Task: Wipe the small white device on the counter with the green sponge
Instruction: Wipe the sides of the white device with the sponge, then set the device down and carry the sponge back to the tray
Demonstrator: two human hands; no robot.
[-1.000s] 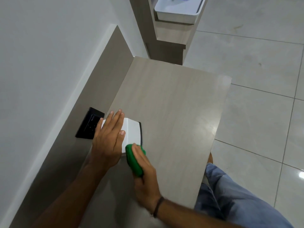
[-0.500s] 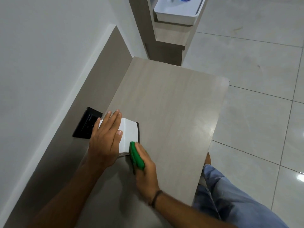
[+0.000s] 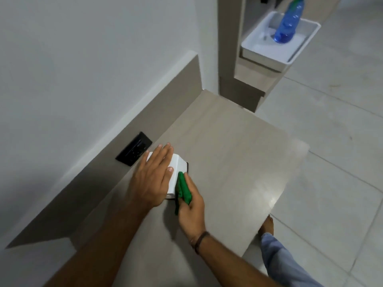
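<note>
Sponge (image 3: pixel 183 188) and device (image 3: pixel 176 175) meet at the near right side of the white box: the green sponge stands on edge, pressed against the device's right face, clamped between the thumb and fingers of the right hand (image 3: pixel 191 208). A dark band (image 3: pixel 200 241) circles that wrist. The left hand (image 3: pixel 152 178) lies flat on top of the small white device, fingers together and stretched out, palm down, covering most of its upper face; it grips nothing, only presses. A dark edge of the device shows just beyond the sponge's far tip.

The device sits on the pale wood-grain counter (image 3: pixel 238 162), near the left hand's side of the surface, close to the backsplash. Just beyond the left fingertips, set in the backsplash, is a black socket plate (image 3: pixel 134 151).

Well past both hands, up and to the right, a white tray (image 3: pixel 269 51) rests on a shelf with a blue bottle (image 3: pixel 288 21) lying in it. Below the right forearm, a blue trouser leg (image 3: pixel 284 264) and a bare foot (image 3: pixel 267 224) show over the tiled floor (image 3: pixel 331 141).
</note>
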